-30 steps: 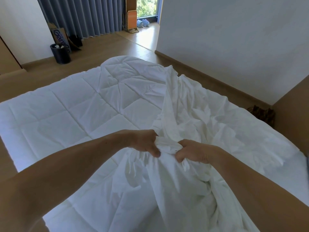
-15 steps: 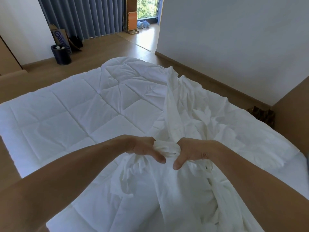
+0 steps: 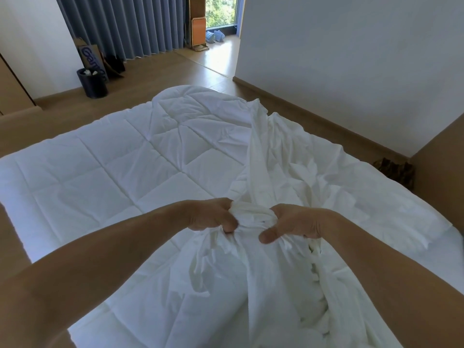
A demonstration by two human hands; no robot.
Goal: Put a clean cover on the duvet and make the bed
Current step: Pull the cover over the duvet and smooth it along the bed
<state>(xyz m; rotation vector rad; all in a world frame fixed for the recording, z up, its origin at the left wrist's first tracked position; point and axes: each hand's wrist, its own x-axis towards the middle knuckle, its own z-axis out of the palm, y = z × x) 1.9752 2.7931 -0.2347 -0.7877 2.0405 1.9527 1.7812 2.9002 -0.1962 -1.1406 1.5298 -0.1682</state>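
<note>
Ctr of frame, slightly low: both hands close together, knuckles up, a bunched ridge of cloth between them. L hand (image 3: pixel 211 214) clenched on a gathered wad of the duvet cover (image 3: pixel 288 177), fingers curled under, thumb tip pressed into the fabric. R hand (image 3: pixel 293 223) likewise grasping the same wad, thumb out toward frame left, other fingers buried in folds. L forearm (image 3: pixel 100 259) in from bottom-L corner, R forearm (image 3: pixel 376 259) from bottom-R, both bare.

Cover: white, thin, heavily creased. Spread over R half of frame from the hands up to approx. upper ctr, plus a loose mass down to the bottom edge below the hands. Lying on top of the duvet (image 3: pixel 113 177), i.e. not yet round it. Duvet: white, quilted in squares, flat over L & ctr of frame, far end rounded at upper ctr, R part hidden under cover.

Bkgd, upper L: dark round bin (image 3: pixel 93 82) on wood floor (image 3: pixel 163 69), cardboard box (image 3: pixel 89 56) w/ blue lettering just behind it, grey-blue curtain (image 3: pixel 130 23) along the top. Top ctr: window (image 3: pixel 221 11) w/ greenery, orange-framed item (image 3: pixel 198 33) beside it, blue slippers (image 3: pixel 214 36) near. Upper R: plain white wall (image 3: pixel 351 59) w/ wood skirting (image 3: pixel 313 114). R edge, mid-height: small dark object (image 3: pixel 394 169), too unclear to ID.
</note>
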